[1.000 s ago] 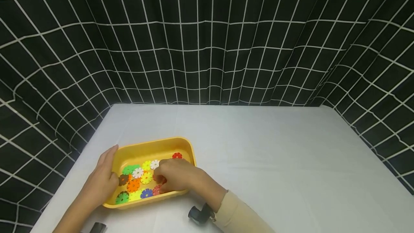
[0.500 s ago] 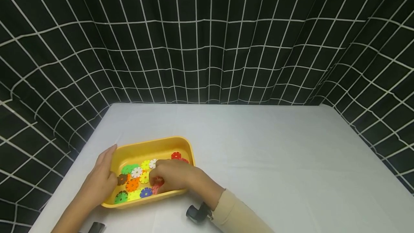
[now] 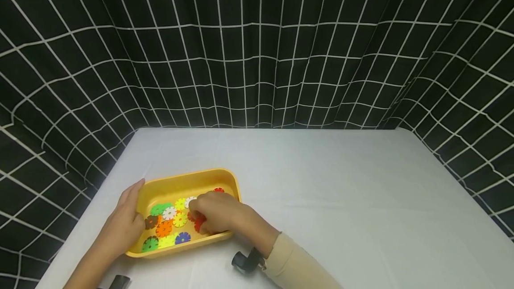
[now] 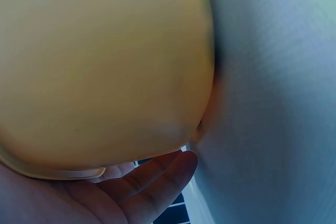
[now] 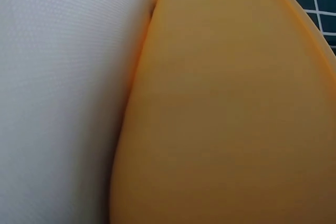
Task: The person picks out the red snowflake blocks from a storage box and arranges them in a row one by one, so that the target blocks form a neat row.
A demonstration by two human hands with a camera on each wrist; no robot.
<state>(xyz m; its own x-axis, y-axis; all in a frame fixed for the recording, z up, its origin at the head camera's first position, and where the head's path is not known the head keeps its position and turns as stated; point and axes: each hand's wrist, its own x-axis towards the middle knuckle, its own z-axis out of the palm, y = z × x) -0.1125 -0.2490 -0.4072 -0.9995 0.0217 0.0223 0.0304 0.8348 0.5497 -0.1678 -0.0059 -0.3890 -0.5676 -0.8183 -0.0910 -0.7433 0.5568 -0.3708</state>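
Note:
A yellow plastic tray [image 3: 184, 179] holds several notched plastic discs in mixed colours. My left hand [image 3: 123, 225] grips its left end, thumb over the rim; in the left wrist view, the fingers [image 4: 157, 184] lie along the tray's outside. Inside the right part of the tray, my right hand [image 3: 218, 212] has curled fingers and pinches a red notched disc [image 3: 198, 224]. Another red disc [image 3: 218, 189] shows behind this hand. Left of it lie a blue disc [image 3: 183, 237], a yellow disc [image 3: 180, 219] and an orange disc [image 3: 163, 229]. The right wrist view shows only the tray's outer wall [image 5: 226, 103].
White cloth [image 3: 321, 191] covers the table, stretching right and back from the tray. A black curtain with white grid lines [image 3: 257, 48] encloses the back and sides. Dark wrist camera mounts [image 3: 244, 262] sit under the forearms.
My right hand has shifted slightly right and back from the middle of the tray. The pinkish-red disc beside the blue one is no longer visible there. My left hand keeps its grip.

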